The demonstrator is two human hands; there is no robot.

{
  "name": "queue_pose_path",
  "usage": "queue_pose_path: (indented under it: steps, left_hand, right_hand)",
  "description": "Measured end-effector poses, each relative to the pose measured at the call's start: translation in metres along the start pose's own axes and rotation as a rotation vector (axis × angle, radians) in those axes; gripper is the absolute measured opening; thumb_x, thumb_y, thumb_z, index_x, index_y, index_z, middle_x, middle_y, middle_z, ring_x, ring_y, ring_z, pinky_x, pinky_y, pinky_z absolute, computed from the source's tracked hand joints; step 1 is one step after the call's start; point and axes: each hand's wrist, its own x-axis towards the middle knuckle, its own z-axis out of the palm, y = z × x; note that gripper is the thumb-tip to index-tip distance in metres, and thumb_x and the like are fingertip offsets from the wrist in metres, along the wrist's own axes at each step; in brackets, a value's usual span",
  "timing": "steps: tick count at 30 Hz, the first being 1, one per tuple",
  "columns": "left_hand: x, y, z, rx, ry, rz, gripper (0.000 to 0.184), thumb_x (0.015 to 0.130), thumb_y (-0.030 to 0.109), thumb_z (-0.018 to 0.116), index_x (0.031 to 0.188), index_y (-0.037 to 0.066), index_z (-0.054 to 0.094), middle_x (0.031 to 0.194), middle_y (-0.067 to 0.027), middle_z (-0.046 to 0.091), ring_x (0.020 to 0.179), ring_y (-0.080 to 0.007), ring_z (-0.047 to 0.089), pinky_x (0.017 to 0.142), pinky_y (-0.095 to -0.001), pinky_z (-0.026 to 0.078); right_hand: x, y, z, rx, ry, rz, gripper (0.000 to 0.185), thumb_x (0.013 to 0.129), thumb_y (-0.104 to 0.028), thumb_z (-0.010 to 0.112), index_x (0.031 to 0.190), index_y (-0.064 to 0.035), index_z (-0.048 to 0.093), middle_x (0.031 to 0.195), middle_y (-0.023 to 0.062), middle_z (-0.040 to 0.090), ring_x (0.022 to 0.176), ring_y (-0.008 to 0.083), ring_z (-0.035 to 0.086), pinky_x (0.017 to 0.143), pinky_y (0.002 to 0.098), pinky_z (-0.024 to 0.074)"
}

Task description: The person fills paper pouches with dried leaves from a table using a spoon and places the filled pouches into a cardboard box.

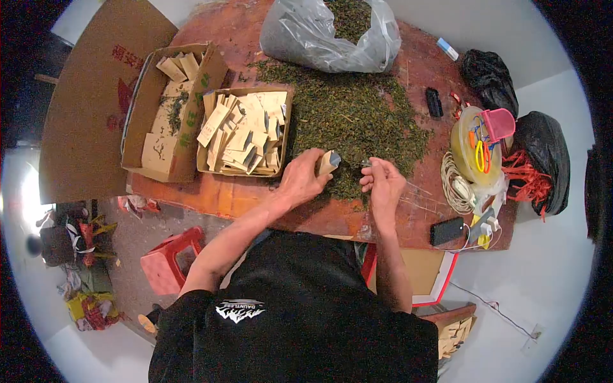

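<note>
My left hand is closed around a small brown paper packet, whose open mouth shows a silvery inside. A short way to its right, my right hand is pinched together, with a small greyish bit at the fingertips that I cannot make out. Both hands are over the near part of a wide heap of dried green-brown leaves spread on the reddish table. Left of the heap, near my left hand, a cardboard box is filled with many similar paper packets.
A larger open carton stands at the left. A clear plastic bag of leaves is at the back. At right are a tub with scissors, a pink scoop, black bags, cord and a phone.
</note>
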Motion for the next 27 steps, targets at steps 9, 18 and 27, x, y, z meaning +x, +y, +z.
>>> queue_pose_path:
  steps: [9, 18, 27]
  left_hand:
    - [0.002, 0.007, 0.007, 0.092, 0.065, 0.042, 0.051, 0.079, 0.015, 0.082, 0.121, 0.001, 0.058, 0.104, -0.0206, 0.067, 0.099, -0.0415, 0.066, 0.085, -0.0492, 0.054]
    - [0.002, 0.008, 0.008, 0.125, 0.076, 0.082, 0.050, 0.080, 0.014, 0.080, 0.122, 0.000, 0.056, 0.101, -0.0217, 0.066, 0.095, -0.0427, 0.066, 0.083, -0.0497, 0.054]
    - [0.002, 0.005, 0.010, 0.159, 0.061, 0.079, 0.050, 0.081, 0.015, 0.078, 0.122, 0.000, 0.055, 0.102, -0.0229, 0.065, 0.097, -0.0438, 0.065, 0.083, -0.0508, 0.054]
  right_hand:
    - [-0.012, -0.023, 0.013, -0.170, -0.010, -0.017, 0.024, 0.103, -0.016, 0.062, 0.115, 0.0027, 0.072, 0.086, 0.0118, 0.075, 0.062, 0.0118, 0.067, 0.053, 0.0266, 0.0521]
    - [-0.014, -0.013, 0.026, -0.634, 0.001, -0.440, 0.013, 0.097, -0.009, 0.065, 0.103, -0.0007, 0.073, 0.085, 0.0210, 0.075, 0.069, 0.0296, 0.075, 0.061, 0.0400, 0.0588]
    - [-0.019, -0.014, 0.040, -0.933, -0.047, -0.742, 0.013, 0.093, -0.005, 0.066, 0.104, -0.0013, 0.071, 0.086, 0.0208, 0.072, 0.074, 0.0376, 0.072, 0.063, 0.0457, 0.0584]
